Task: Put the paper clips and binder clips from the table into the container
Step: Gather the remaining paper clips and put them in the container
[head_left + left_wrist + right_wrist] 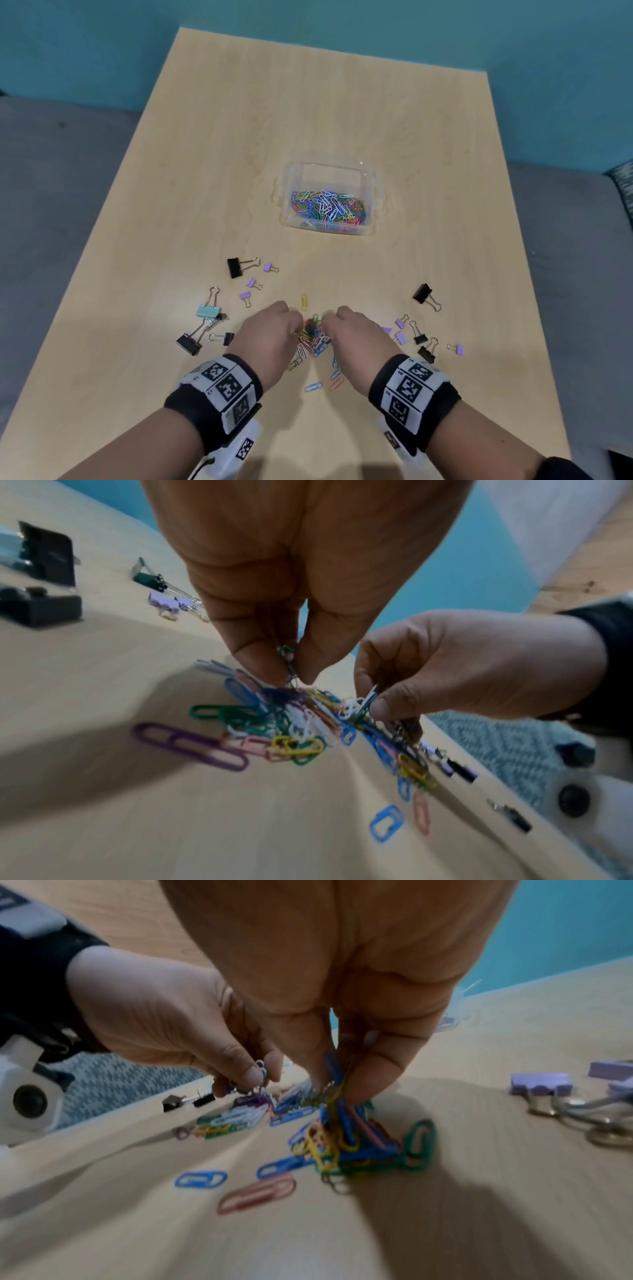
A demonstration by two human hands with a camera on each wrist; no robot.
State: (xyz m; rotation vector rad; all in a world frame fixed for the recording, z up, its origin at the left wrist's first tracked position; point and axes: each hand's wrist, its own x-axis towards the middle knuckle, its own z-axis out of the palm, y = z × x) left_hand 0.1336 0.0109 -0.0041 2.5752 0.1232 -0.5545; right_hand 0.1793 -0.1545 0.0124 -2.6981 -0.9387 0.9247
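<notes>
Head view first: I'm maybe halfway through, going by what's lying around. The clear plastic container with side handles (371,192), sitting just above the middle of the frame, already has a good layer of coloured wire paper clips (327,209) across its floor, but I can't make out any binder clips in it. The rest of the loose paper clip pile (313,337) is low in the centre, right between my hands. My left hand (270,334) is pinching a few clips out of it between thumb and fingertips, and my right hand (351,334) is doing the same with a bigger tangled bunch, which the right wrist view shows dangling from my fingers (373,1069).

Still to go: that pile, some strays like the single yellow paper clip (303,301) just above my hands, and all the binder clips. Those sit in two groups, the black, pale blue and lilac binder clips on the left (219,308) and the black and lilac binder clips on the right (419,337).

Room-wise it's easy. The light wood table (325,102) is bare between pile and container, so it's a straight run up the frame. The right-hand group lies closest to the table's right edge, so I'd guess careless sweeping could knock one off.
</notes>
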